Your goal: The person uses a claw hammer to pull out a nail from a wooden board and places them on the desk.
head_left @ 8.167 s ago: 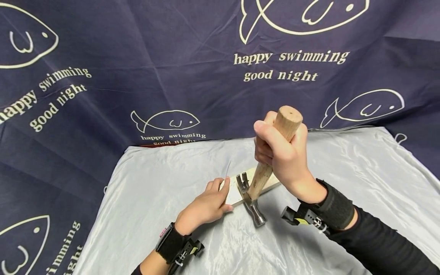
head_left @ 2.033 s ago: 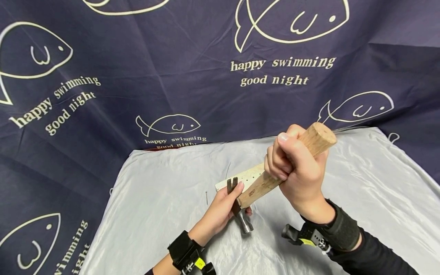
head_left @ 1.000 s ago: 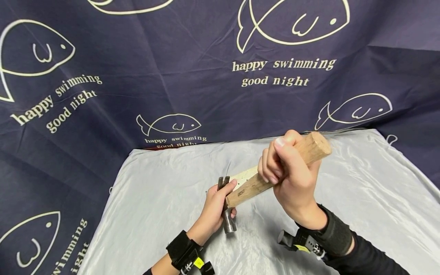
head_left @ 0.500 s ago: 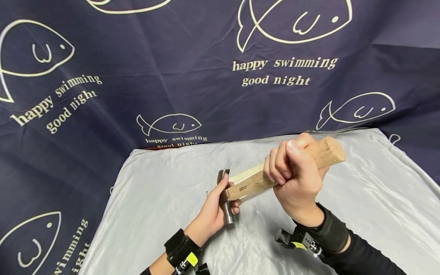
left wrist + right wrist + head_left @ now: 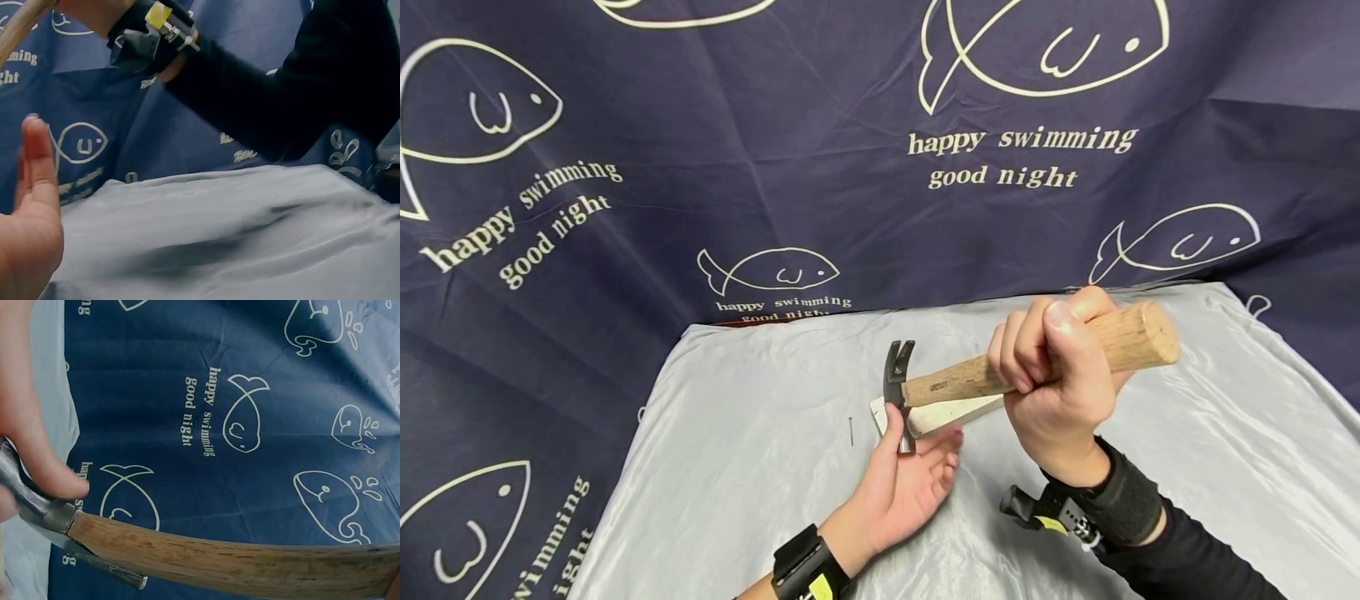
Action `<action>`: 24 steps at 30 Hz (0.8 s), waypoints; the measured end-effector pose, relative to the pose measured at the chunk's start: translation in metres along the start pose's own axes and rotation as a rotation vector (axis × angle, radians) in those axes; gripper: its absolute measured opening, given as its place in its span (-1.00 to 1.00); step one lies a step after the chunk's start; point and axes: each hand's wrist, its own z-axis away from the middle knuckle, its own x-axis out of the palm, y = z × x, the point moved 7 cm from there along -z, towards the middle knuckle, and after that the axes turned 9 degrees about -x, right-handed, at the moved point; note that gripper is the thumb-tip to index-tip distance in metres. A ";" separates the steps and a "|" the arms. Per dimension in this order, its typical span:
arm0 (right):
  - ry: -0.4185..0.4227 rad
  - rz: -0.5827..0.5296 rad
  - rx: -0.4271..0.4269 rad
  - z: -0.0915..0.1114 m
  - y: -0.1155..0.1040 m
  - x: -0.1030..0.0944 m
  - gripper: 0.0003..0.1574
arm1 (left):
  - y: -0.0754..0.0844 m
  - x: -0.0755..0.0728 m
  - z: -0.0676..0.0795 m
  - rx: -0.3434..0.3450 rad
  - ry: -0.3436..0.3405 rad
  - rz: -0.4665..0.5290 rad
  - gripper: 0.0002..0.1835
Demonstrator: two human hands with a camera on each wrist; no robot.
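Note:
My right hand (image 5: 1060,383) grips the wooden handle of a claw hammer (image 5: 958,379) near its butt end. The hammer is held almost level, claws pointing away and striking face toward me. Beside the metal head is my left hand (image 5: 898,496), palm turned up, fingers loosely extended and thumb against the head. In the right wrist view that thumb (image 5: 31,437) overlaps the head too. A pale wooden board (image 5: 962,412) lies under the hammer, partly covered by it. The left wrist view shows the left hand's fingers (image 5: 39,169) extended upward.
A loose nail (image 5: 851,432) lies on the silvery cloth (image 5: 760,433) left of the board. Behind the table hangs a dark blue curtain (image 5: 880,208) printed with fish and lettering. Both wrists wear black straps with small cameras.
Half a second ago my left hand was wrapped round the hammer head; its fingers have now loosened and moved down off it. The head has risen, and the nail shows fully again.

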 end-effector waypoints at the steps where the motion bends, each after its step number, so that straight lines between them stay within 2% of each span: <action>1: 0.001 0.002 -0.004 0.000 0.000 0.000 -0.66 | -0.003 0.003 0.000 -0.024 -0.012 -0.017 0.21; 3: 0.001 0.006 -0.013 0.001 0.000 -0.001 -0.65 | -0.007 0.009 0.001 -0.043 -0.040 -0.057 0.31; 6: -0.007 0.019 -0.029 0.002 0.001 -0.001 -0.62 | -0.005 0.018 -0.001 -0.017 -0.059 -0.056 0.25; 12: -0.018 0.041 -0.040 0.006 0.005 0.001 -0.59 | 0.014 0.031 -0.009 0.119 -0.018 0.060 0.01; 17: -0.029 0.116 -0.005 0.013 0.010 0.000 -0.58 | 0.034 0.031 -0.011 0.242 0.051 0.182 -0.28; 22: -0.070 0.183 -0.030 0.017 0.013 0.000 -0.58 | 0.048 0.032 -0.013 0.277 0.072 0.312 -0.60; 24: -0.087 0.184 -0.035 0.019 0.015 0.001 -0.58 | 0.056 0.033 -0.014 0.290 0.069 0.343 -0.67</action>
